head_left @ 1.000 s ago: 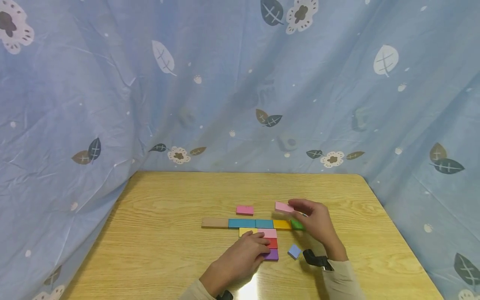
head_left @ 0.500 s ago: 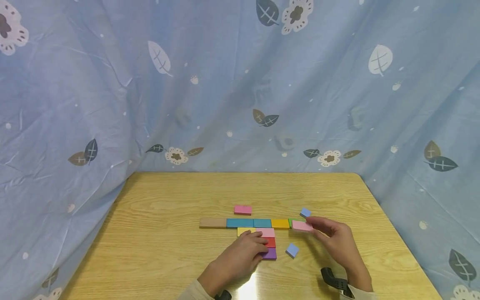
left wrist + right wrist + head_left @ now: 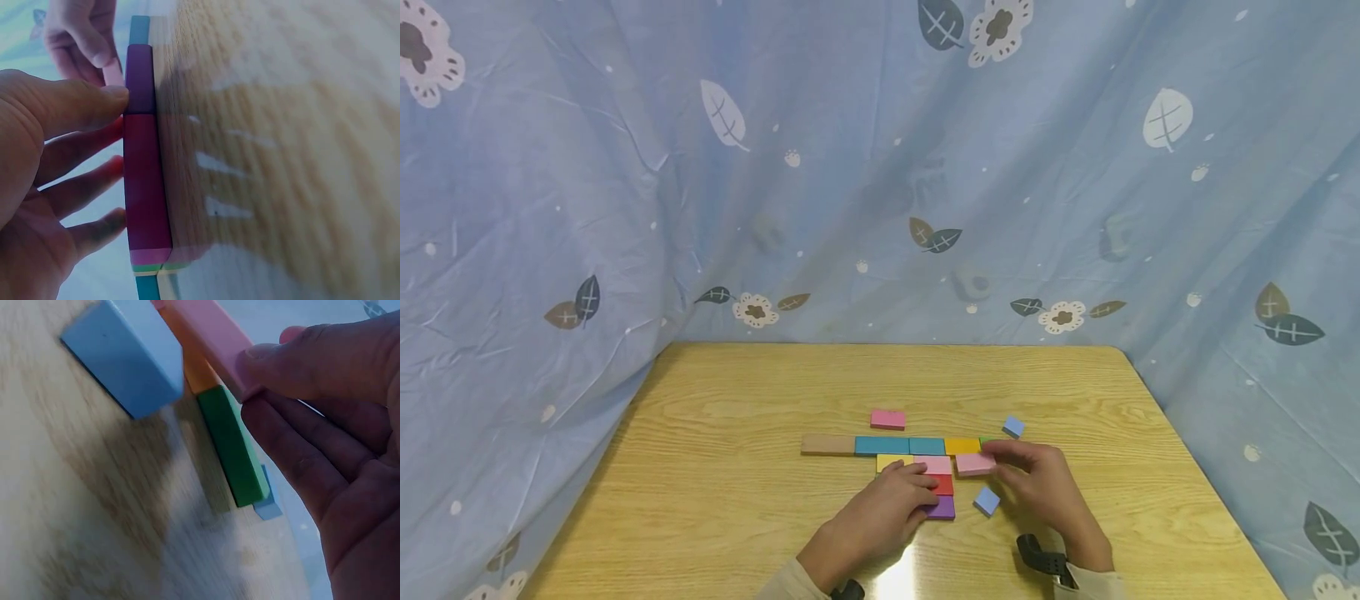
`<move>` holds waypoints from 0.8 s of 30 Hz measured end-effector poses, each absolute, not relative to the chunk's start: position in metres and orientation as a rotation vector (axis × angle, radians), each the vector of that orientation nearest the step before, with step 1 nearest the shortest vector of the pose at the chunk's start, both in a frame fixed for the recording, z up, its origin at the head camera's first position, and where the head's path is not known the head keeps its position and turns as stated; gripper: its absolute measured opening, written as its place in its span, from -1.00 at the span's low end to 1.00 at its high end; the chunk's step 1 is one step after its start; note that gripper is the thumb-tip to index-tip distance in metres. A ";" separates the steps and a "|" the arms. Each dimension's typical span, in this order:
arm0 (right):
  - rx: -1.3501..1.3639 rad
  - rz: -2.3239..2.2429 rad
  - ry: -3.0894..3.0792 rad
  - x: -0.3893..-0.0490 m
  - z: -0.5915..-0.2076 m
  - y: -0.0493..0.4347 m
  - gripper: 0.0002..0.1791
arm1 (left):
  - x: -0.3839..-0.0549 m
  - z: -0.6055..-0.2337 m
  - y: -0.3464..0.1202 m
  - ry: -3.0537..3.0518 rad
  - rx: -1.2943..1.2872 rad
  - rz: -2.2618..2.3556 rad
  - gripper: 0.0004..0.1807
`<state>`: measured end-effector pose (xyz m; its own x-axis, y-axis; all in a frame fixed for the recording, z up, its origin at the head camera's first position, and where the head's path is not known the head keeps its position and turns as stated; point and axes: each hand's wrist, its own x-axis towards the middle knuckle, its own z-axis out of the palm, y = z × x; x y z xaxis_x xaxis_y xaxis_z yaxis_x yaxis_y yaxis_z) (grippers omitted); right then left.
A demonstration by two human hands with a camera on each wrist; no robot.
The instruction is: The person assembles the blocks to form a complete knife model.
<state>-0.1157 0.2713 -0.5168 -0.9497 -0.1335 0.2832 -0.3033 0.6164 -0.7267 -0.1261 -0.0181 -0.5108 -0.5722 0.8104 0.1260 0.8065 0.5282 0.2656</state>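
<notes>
In the head view, my right hand [image 3: 1043,492] pinches a light pink block [image 3: 974,464] by its right end, just in front of the orange block [image 3: 962,447]. The right wrist view shows thumb and index finger on this pink block [image 3: 209,334], above the table. My left hand [image 3: 876,517] rests on a cluster of blocks, fingers spread across them. Yellow [image 3: 893,460], pink [image 3: 933,466], red [image 3: 943,485] and purple [image 3: 941,507] ones show around it; the hand hides part of the cluster. Behind runs a straight row with tan [image 3: 828,445], blue [image 3: 882,446], orange and green blocks.
A darker pink block [image 3: 888,419] lies behind the row. One light blue block [image 3: 1013,427] sits behind the row's right end, another [image 3: 987,501] right of the cluster. A patterned blue curtain [image 3: 850,167] hangs behind the wooden table [image 3: 715,500].
My right hand carried the light pink block from behind the row, over its right end, then left to the near side beside the cluster. The left hand has stayed on the cluster.
</notes>
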 end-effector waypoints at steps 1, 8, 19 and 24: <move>0.358 1.239 -2.646 -0.116 -0.517 0.270 -0.66 | -0.126 -0.511 -0.018 2.735 1.446 0.464 -0.75; 0.327 1.207 -2.673 -0.116 -0.520 0.261 -0.65 | -0.126 -0.511 -0.018 2.729 1.420 0.461 -0.74; 0.460 0.916 -2.659 -0.120 -0.521 0.255 -0.62 | -0.127 -0.511 -0.018 2.742 1.448 0.435 -0.77; 0.462 0.872 -2.649 -0.121 -0.522 0.253 -0.60 | -0.127 -0.510 -0.019 2.749 1.466 0.434 -0.77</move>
